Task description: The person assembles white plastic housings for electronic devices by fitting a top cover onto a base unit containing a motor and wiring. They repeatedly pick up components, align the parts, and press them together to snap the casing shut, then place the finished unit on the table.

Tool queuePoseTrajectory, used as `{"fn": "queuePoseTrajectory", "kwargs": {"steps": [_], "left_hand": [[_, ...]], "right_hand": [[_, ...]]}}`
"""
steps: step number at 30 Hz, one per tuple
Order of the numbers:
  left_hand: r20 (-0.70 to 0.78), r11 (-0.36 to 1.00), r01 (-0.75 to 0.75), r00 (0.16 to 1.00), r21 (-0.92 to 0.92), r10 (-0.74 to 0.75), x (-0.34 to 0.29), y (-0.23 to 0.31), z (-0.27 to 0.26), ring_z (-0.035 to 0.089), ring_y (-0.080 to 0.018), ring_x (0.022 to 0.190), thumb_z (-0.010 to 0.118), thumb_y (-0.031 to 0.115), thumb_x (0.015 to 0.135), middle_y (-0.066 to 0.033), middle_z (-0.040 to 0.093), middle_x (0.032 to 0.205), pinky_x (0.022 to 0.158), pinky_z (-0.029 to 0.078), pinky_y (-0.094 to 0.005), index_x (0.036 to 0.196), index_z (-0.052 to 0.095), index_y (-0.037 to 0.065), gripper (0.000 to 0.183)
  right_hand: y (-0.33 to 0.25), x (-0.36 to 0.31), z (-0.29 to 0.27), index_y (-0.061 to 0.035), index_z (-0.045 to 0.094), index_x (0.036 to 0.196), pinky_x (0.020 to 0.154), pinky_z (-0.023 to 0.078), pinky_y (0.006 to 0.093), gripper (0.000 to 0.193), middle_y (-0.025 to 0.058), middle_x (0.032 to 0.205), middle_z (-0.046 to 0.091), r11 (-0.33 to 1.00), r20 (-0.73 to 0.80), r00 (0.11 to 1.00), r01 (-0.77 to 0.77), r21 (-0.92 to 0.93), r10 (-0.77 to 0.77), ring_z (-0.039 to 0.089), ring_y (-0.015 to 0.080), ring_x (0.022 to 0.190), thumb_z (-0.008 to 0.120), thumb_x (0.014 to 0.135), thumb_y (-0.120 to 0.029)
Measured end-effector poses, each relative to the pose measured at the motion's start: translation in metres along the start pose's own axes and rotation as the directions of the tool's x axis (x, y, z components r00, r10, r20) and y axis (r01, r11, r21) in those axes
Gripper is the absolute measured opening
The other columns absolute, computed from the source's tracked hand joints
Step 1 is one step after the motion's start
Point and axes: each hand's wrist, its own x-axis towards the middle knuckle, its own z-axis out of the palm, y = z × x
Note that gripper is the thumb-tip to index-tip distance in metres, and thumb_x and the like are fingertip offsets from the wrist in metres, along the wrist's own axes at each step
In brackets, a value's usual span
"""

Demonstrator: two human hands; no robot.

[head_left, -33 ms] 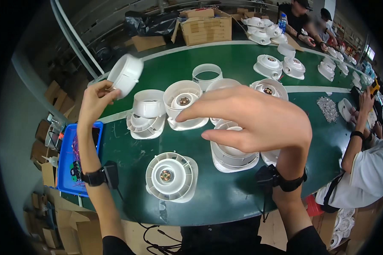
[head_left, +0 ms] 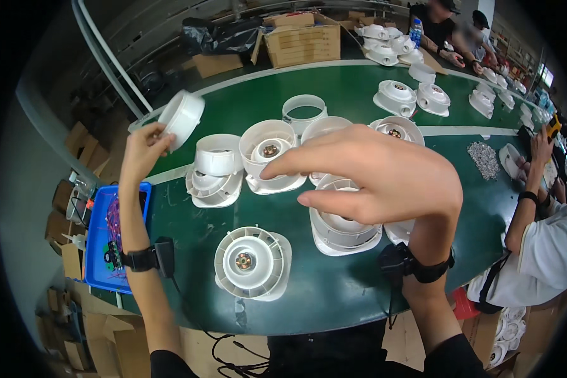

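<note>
A: Left hand [head_left: 143, 150]?
B: Grasping a white ring [head_left: 184, 118], tilted, raised at the left of the green table [head_left: 334, 290].
A: Right hand [head_left: 372, 176]?
B: Released; thumb and forefinger parted. Overlaps white housings [head_left: 345, 233] in this view.
A: Nearest the person?
B: Finned housing [head_left: 253, 268] on the table, copper-coloured centre facing up, between both forearms.
</note>
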Motion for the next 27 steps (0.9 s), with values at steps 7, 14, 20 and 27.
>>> {"fn": "queuePoseTrajectory", "kwargs": {"steps": [7, 14, 20, 27], "left_hand": [[0.018, 0.93, 0.047, 0.998, 0.363, -0.058, 0.02, -0.174, 0.036, 0.071, -0.0216, 0.068, 0.071, 0.008, 0.078, -0.0184, 0.071, 0.089, 0.064, 0.055, -0.033, 0.104, 0.069, -0.003, 0.028], [0.24, 0.945, -0.161, 0.966, 0.284, 0.093, 0.06, -0.056, 0.02, 0.07, -0.028, 0.084, 0.067, 0.009, 0.08, -0.0194, 0.071, 0.096, 0.078, 0.056, -0.0382, 0.107, 0.067, -0.003, 0.029], [0.616, 0.815, -0.554, 0.706, 0.171, 0.35, 0.093, 0.106, 0.076, 0.069, -0.0283, 0.09, 0.06, 0.011, 0.085, -0.0173, 0.072, 0.096, 0.082, 0.054, -0.0375, 0.101, 0.07, 0.0, 0.022], [0.835, 0.78, -0.584, 0.528, 0.224, 0.156, 0.131, 0.095, 0.194, 0.068, -0.0339, 0.097, 0.053, 0.009, 0.077, -0.0186, 0.072, 0.101, 0.087, 0.052, -0.0397, 0.106, 0.073, 0.008, 0.035]], "right_hand": [[-0.008, -0.014, -0.027, 0.001, 0.06, 0.125, 0.076, 0.054, 0.038, 0.038, 0.0197, 0.099, 0.07, 0.993, -0.001, 0.996, -0.087, 0.077, 0.087, 0.07, 0.0325, 0.087, 0.063, 0.088, -0.01], [-0.013, -0.052, -0.058, 0.0026, 0.06, 0.125, 0.075, 0.053, 0.0352, 0.038, 0.0172, 0.091, 0.07, 0.978, -0.113, 0.977, -0.167, 0.127, 0.182, 0.07, 0.0276, 0.085, 0.062, 0.089, -0.01], [-0.031, -0.084, -0.08, 0.0023, 0.06, 0.126, 0.075, 0.053, 0.0334, 0.041, 0.0169, 0.09, 0.071, 0.964, -0.224, 0.938, -0.257, 0.069, 0.266, 0.07, 0.0253, 0.083, 0.06, 0.088, -0.014], [-0.026, -0.082, -0.077, 0.0046, 0.059, 0.127, 0.074, 0.052, 0.0329, 0.041, 0.0171, 0.089, 0.071, 0.962, -0.217, 0.944, -0.211, 0.173, 0.247, 0.07, 0.0253, 0.083, 0.058, 0.089, -0.013]]}}
